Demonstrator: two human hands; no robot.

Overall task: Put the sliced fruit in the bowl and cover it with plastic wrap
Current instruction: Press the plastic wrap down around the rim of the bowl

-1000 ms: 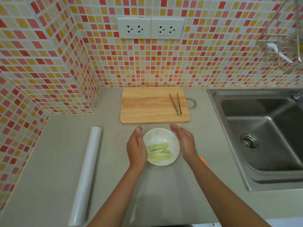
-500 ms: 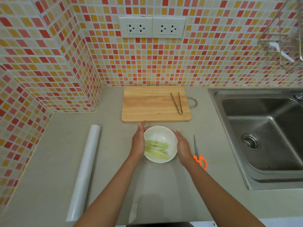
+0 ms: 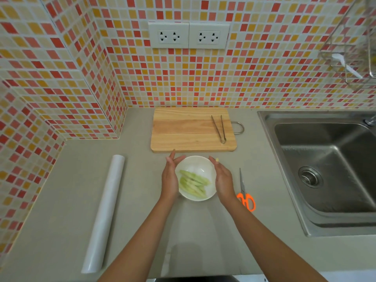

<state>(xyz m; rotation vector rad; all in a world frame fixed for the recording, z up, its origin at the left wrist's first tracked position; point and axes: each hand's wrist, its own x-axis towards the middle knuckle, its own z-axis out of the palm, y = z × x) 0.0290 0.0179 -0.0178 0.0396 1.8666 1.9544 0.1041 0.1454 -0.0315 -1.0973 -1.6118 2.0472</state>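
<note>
— Firstly, report the hands.
— Left hand (image 3: 169,178): fingers extended and nearly straight, palm turned inward and laid against the left wall of the bowl (image 3: 200,158). Right hand (image 3: 222,180): fingers likewise extended, palm inward, against the bowl's right wall. Neither hand curls round anything. The bowl sits between the two palms.
— Contents of the bowl?
— Sliced fruit (image 3: 193,183): pale green strips, gathered in the near half. The bowl is white and stands upright on the table (image 3: 142,200), just in front of the cutting board (image 3: 189,129). Whether film covers its mouth cannot be told.
— Location of the plastic wrap?
— The roll of plastic wrap (image 3: 103,212) lies on the table well to the left of the bowl, apart from both hands.
— Other items?
— Sink (image 3: 287,169) at the right, with its drain showing in the basin floor. Tongs (image 3: 219,129) lie on the right part of the cutting board. Scissors (image 3: 246,196) with orange handles lie on the table just right of the right hand, between bowl and sink.
— Arm pose?
— Both forearms enter from the lower edge and converge on the bowl. Fingertips point away, toward the cutting board.
</note>
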